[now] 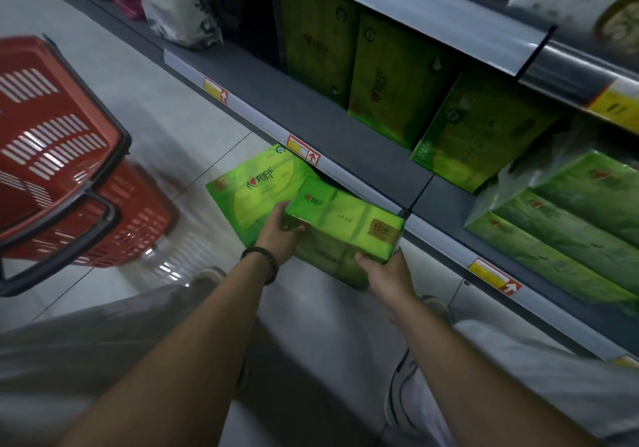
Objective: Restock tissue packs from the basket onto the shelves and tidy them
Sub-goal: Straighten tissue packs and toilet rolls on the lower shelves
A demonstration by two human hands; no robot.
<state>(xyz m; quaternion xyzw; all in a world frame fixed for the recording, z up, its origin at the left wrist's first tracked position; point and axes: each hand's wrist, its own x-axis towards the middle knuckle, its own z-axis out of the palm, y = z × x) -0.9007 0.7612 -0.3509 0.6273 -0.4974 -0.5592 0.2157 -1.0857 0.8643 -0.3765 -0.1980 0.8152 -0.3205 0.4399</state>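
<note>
Both hands, the left hand (280, 231) and the right hand (389, 273), grip a shiny green tissue pack (344, 220) low by the shelf edge (363, 173). More green packs (484, 135) stand on the shelf. The red basket (58, 156) sits left on the floor (145, 107).

Two hands, left (280, 235) and right (387, 275), are in view. One red basket (65, 156) stands on the floor. Four yellow price tags (303, 149) show along the near shelf edge. Three green tissue packs (484, 135) stand upright on that shelf.
</note>
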